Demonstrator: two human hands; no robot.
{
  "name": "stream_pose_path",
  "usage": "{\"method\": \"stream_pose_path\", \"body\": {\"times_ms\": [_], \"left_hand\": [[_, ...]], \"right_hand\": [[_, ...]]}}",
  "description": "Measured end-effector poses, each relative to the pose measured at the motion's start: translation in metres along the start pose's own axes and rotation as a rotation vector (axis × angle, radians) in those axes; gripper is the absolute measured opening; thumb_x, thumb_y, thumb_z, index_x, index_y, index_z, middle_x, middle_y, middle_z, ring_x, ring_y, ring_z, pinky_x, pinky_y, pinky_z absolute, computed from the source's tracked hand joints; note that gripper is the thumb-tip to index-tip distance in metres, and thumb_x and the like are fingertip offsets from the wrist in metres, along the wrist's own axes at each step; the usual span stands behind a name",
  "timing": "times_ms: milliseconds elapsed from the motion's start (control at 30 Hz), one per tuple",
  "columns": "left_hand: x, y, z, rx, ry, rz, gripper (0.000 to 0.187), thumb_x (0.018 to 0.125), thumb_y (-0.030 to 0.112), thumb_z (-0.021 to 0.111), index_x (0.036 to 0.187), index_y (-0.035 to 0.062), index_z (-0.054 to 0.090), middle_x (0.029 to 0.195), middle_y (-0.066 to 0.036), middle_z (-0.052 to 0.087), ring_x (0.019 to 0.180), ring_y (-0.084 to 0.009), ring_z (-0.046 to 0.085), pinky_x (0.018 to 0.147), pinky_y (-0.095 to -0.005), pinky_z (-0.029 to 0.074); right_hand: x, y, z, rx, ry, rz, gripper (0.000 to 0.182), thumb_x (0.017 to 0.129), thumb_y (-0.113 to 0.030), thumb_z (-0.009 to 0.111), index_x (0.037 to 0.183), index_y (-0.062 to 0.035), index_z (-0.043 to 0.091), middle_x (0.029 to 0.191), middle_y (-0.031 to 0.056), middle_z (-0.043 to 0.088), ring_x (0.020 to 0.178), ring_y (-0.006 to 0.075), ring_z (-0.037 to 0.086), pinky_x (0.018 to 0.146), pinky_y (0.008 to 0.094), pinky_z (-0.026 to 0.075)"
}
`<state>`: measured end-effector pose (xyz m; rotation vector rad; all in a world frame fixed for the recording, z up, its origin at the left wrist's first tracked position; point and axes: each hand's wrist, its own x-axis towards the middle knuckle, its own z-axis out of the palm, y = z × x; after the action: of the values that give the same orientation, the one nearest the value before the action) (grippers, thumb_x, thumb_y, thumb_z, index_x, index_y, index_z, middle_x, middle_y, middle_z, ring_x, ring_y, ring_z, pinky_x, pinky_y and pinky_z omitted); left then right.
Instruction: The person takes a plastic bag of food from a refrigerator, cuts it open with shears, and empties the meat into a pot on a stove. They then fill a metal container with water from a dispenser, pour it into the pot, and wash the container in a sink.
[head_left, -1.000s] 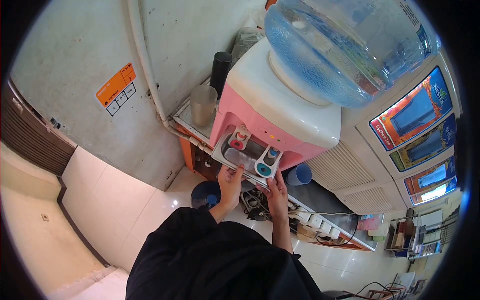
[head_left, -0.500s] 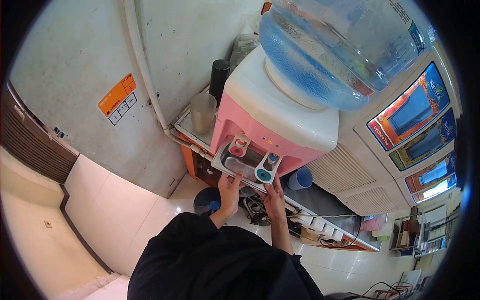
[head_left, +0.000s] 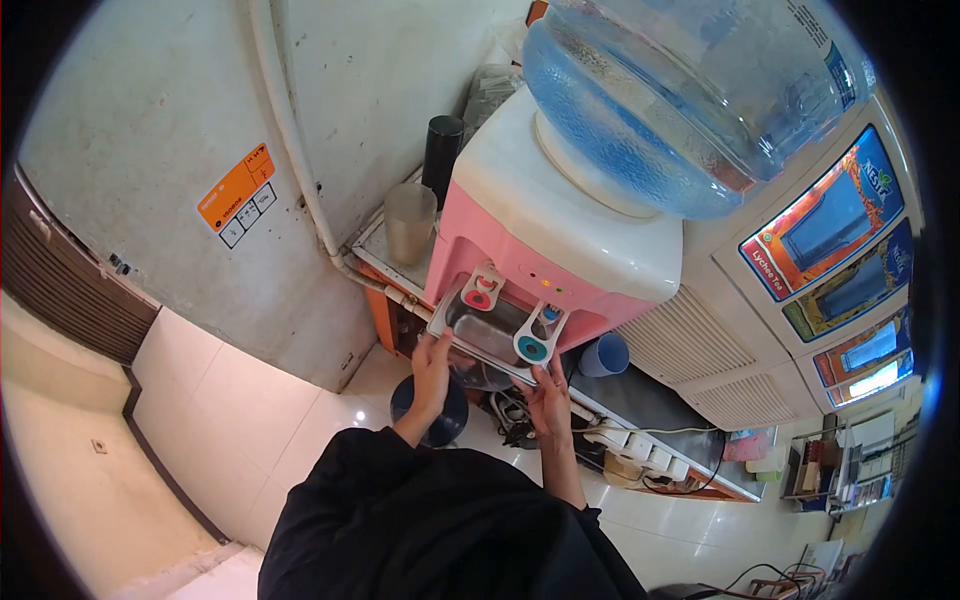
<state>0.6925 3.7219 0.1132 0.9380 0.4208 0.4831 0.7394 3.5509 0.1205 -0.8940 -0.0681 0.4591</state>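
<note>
A pink and white water dispenser (head_left: 545,205) stands before me with a big clear water bottle (head_left: 650,120) upturned on top. Under its red-ringed tap (head_left: 480,290) and blue-ringed tap (head_left: 533,347) is a drip tray (head_left: 478,350) with a white rim and a grey inside. My left hand (head_left: 430,380) grips the tray's front edge near its left corner, thumb on top. At the right corner, my right hand (head_left: 549,405) closes on the same edge, fingers partly hidden. Something transparent (head_left: 482,373) shows just below the tray; I cannot make out what it is.
A blue cup (head_left: 605,355) stands right of the dispenser, beside a large drinks machine (head_left: 735,290). Left are a frosted cup (head_left: 405,230) and a black cylinder (head_left: 441,155). Below lie a dark blue bottle (head_left: 445,415), cables and a power strip (head_left: 640,450).
My left hand has slid left along the tray's front edge toward its corner. The right hand keeps almost the same place. More of the transparent thing shows below the tray.
</note>
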Motion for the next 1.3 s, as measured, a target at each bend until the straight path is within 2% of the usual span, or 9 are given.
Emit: {"method": "stream_pose_path", "body": {"times_ms": [33, 133, 167, 267, 367, 467, 567, 900, 1300], "left_hand": [[0.006, 0.002, -0.008, -0.012, -0.005, -0.016, 0.017, 0.089, 0.018, 0.048, 0.094, 0.0019, 0.048, 0.082, -0.007, 0.056, 0.064, -0.0138, 0.059, 0.054, -0.0245, 0.05], [0.024, 0.007, -0.017, 0.09, 0.019, 0.139, 0.015, 0.086, 0.013, 0.052, 0.095, 0.002, 0.046, 0.078, -0.005, 0.054, 0.058, -0.012, 0.056, 0.052, -0.0233, 0.049], [0.026, 0.009, -0.017, 0.074, 0.023, 0.052, 0.019, 0.083, 0.008, 0.055, 0.096, 0.0009, 0.044, 0.073, -0.004, 0.053, 0.051, -0.0107, 0.051, 0.051, -0.0225, 0.047], [0.027, 0.017, -0.017, 0.116, -0.044, -0.054, 0.03, 0.08, 0.009, 0.059, 0.105, 0.0, 0.045, 0.074, -0.005, 0.055, 0.049, -0.0097, 0.05, 0.047, -0.0215, 0.044], [0.036, 0.02, -0.025, 0.296, -0.179, -0.111, 0.038, 0.076, 0.008, 0.063, 0.11, -0.0013, 0.049, 0.077, -0.006, 0.058, 0.048, -0.008, 0.049, 0.043, -0.0209, 0.039], [0.036, 0.017, -0.021, 0.424, -0.202, 0.004, 0.037, 0.073, 0.005, 0.063, 0.107, -0.0024, 0.054, 0.077, -0.006, 0.061, 0.047, -0.0059, 0.047, 0.04, -0.0199, 0.036], [0.026, 0.024, -0.011, 0.438, -0.088, 0.016, 0.031, 0.071, 0.002, 0.06, 0.101, -0.0034, 0.057, 0.075, -0.004, 0.061, 0.046, -0.0045, 0.046, 0.04, -0.0194, 0.034], [0.022, 0.021, -0.011, 0.341, -0.035, 0.024, 0.038, 0.071, 0.0, 0.056, 0.11, -0.0026, 0.054, 0.078, -0.003, 0.06, 0.049, -0.003, 0.045, 0.041, -0.0186, 0.033], [0.006, 0.011, -0.016, 0.345, -0.013, 0.025, 0.043, 0.073, -0.001, 0.058, 0.115, -0.0004, 0.051, 0.079, -0.003, 0.06, 0.048, -0.0029, 0.044, 0.04, -0.0177, 0.034]], "right_hand": [[-0.001, -0.001, 0.0, 0.005, 0.005, 0.004, 0.053, 0.086, -0.002, 0.044, 0.135, -0.0095, 0.023, 0.123, 0.0072, 0.046, 0.107, 0.0198, 0.051, 0.08, 0.0343, 0.052], [-0.002, -0.004, 0.0, 0.003, 0.018, 0.009, 0.053, 0.087, -0.003, 0.044, 0.135, -0.0089, 0.023, 0.122, 0.0076, 0.046, 0.106, 0.0196, 0.051, 0.079, 0.0341, 0.052], [-0.002, -0.005, 0.001, -0.01, 0.021, 0.006, 0.053, 0.087, -0.003, 0.044, 0.134, -0.0088, 0.023, 0.122, 0.0077, 0.046, 0.106, 0.0195, 0.051, 0.079, 0.034, 0.052], [-0.004, -0.007, 0.0, -0.027, 0.015, 0.007, 0.053, 0.087, -0.004, 0.044, 0.135, -0.0084, 0.023, 0.123, 0.0081, 0.045, 0.106, 0.0194, 0.051, 0.078, 0.034, 0.053], [-0.005, -0.007, -0.004, -0.06, 0.023, 0.01, 0.053, 0.086, -0.004, 0.044, 0.135, -0.0083, 0.023, 0.124, 0.0082, 0.044, 0.107, 0.019, 0.05, 0.078, 0.0343, 0.053], [-0.006, -0.005, -0.007, -0.05, 0.03, 0.022, 0.053, 0.086, -0.004, 0.044, 0.134, -0.0083, 0.023, 0.126, 0.0075, 0.042, 0.107, 0.0182, 0.049, 0.078, 0.0347, 0.053], [-0.006, -0.005, -0.006, -0.04, 0.026, 0.012, 0.053, 0.086, -0.003, 0.044, 0.134, -0.007, 0.023, 0.123, 0.0079, 0.044, 0.105, 0.0179, 0.051, 0.078, 0.0344, 0.053], [-0.003, -0.011, 0.002, -0.035, 0.0, 0.023, 0.053, 0.086, -0.002, 0.044, 0.134, -0.0054, 0.022, 0.122, 0.0091, 0.047, 0.104, 0.0191, 0.053, 0.076, 0.0324, 0.054], [0.0, -0.014, -0.007, -0.055, -0.06, 0.077, 0.052, 0.086, -0.003, 0.044, 0.134, -0.0045, 0.023, 0.123, 0.0092, 0.046, 0.105, 0.0199, 0.053, 0.079, 0.0343, 0.053]]}}
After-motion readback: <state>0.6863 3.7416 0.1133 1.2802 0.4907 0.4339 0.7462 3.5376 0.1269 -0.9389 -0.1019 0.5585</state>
